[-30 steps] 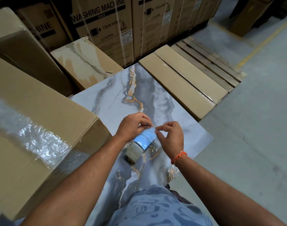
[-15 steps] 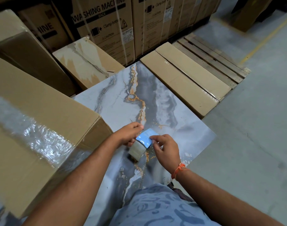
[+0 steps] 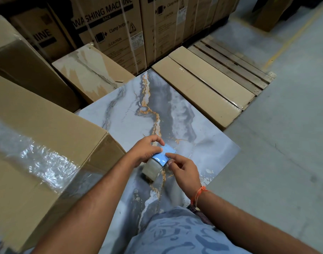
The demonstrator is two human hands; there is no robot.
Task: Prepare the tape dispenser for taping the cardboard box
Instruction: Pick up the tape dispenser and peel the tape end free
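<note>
A tape dispenser with a shiny blue top plate [image 3: 162,156] and a roll of clear tape [image 3: 151,170] sits low over a marbled grey slab [image 3: 197,143]. My left hand [image 3: 145,150] grips the dispenser from the left, fingers curled over its far end. My right hand [image 3: 184,171] touches the blue plate's near edge with its fingertips, forefinger stretched across it. A large cardboard box [image 3: 47,129] with a wrinkled strip of clear tape on top stands just left of my left forearm.
Printed washing-machine cartons [image 3: 109,30] stand along the back. A torn-faced carton [image 3: 89,72] lies behind the slab. Two long flat cartons [image 3: 202,85] rest on a wooden pallet [image 3: 235,59] at the right. Bare concrete floor [image 3: 285,134] spreads to the right.
Both hands dropped from pinching above the dispenser onto it. My left hand now wraps its far end, and my right fingertips press on the blue plate. The view shifted slightly.
</note>
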